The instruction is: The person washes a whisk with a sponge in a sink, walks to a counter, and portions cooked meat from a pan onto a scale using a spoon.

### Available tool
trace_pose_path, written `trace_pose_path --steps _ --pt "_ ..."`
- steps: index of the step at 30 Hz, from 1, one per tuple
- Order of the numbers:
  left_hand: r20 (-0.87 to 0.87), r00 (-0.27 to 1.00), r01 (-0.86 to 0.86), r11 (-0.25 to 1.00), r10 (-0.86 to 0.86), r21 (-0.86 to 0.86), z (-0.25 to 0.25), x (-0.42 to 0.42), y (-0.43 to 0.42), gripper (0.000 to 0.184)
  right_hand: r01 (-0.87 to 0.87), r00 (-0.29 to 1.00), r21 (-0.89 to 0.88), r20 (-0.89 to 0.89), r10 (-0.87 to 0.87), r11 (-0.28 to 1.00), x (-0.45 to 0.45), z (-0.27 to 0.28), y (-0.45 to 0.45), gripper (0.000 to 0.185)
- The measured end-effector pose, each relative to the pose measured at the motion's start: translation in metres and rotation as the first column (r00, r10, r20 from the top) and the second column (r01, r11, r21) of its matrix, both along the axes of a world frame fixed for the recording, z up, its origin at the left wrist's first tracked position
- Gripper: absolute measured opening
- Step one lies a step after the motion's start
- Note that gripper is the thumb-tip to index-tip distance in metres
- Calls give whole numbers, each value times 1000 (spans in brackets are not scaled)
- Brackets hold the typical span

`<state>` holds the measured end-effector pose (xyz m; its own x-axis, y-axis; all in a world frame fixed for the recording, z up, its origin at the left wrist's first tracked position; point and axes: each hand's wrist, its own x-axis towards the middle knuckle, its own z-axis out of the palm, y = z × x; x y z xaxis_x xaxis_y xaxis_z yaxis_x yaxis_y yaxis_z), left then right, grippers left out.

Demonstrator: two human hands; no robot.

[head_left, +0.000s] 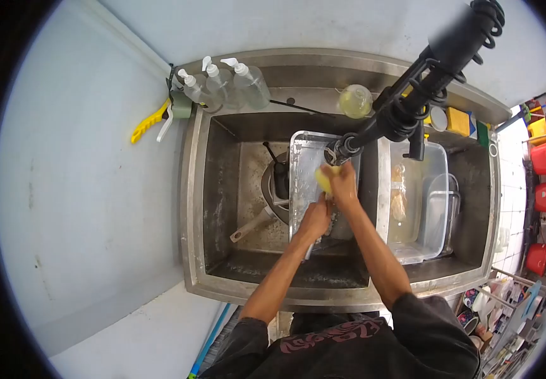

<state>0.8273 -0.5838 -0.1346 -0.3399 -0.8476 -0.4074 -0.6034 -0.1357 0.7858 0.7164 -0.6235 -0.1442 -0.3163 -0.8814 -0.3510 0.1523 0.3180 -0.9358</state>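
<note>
Over the left basin, my right hand [345, 186] presses a yellow sponge [322, 180], fingers curled round it. My left hand [315, 219] is closed just below and to the left, almost touching the right. A thin light-coloured piece shows beneath the left hand, but what it grips is too small to name. Behind both hands a rectangular metal tray [304, 158] leans in the basin. To its left lies a pan with a long handle [252, 225], partly hidden by the tray.
A black spray faucet [399, 120] hangs close above my hands. Pump bottles [252, 86] and a round container [355, 101] line the back ledge. The right basin holds a clear plastic tub [434, 215]; sponges [457, 120] sit behind it. The steel sink rim [285, 295] runs in front.
</note>
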Motion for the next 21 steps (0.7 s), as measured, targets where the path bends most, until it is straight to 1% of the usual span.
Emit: trace_pose_path --steps 1,2,5,6,9,10,11,12,13,15,16,17,18,19,20,21 --pt "16 1000 -1 1000 1 7 4 -4 1 34 47 988 8 148 -48 999 -2 -3 -9 15" --pt "-9 1000 -12 1000 12 -18 7 -5 -7 32 84 996 -74 42 -81 994 -2 -19 -13 25" --pt "-14 999 -31 994 30 -104 -5 0 -15 29 286 952 -140 153 -264 948 21 1 2 44" --pt "64 998 15 998 -11 -59 1 3 -17 30 185 982 -18 -23 -185 983 22 19 11 53" --pt "89 996 -2 991 14 -134 -2 3 -3 32 28 974 52 -226 -16 998 -1 -26 5 45" --pt "90 996 12 990 0 -137 -1 2 -3 34 119 969 -15 -217 -119 993 -4 -31 -3 44" --pt "88 996 21 990 -9 -138 0 -2 -6 36 229 973 11 -9 -229 973 -9 -36 -12 44" --pt "85 996 26 990 -14 -137 2 -5 -6 38 326 924 59 193 -331 944 -10 -38 -21 44" --pt "73 997 28 990 -18 -140 5 -5 -9 36 408 821 120 384 -422 905 -9 -38 -27 45" --pt "55 998 42 988 -34 -148 10 1 -15 31 283 910 81 292 -294 956 8 -36 -7 48" --pt "22 999 28 983 -24 -181 9 5 -17 26 216 944 66 242 -225 974 17 -33 9 50" --pt "55 997 58 982 -49 -177 4 7 -14 24 145 970 61 190 -154 988 23 -30 22 52" --pt "86 994 85 981 -70 -177 -4 9 -13 22 151 968 49 197 -158 987 22 -29 28 37" --pt "126 987 118 979 -97 -168 -9 15 -9 20 75 988 108 129 -89 991 21 -21 31 36" --pt "123 990 90 984 -71 -156 -15 16 -7 19 5 998 174 64 -17 985 17 -12 36 36" --pt "70 996 65 978 -52 -196 -13 15 -11 19 -56 998 234 -4 58 971 12 -7 35 36"
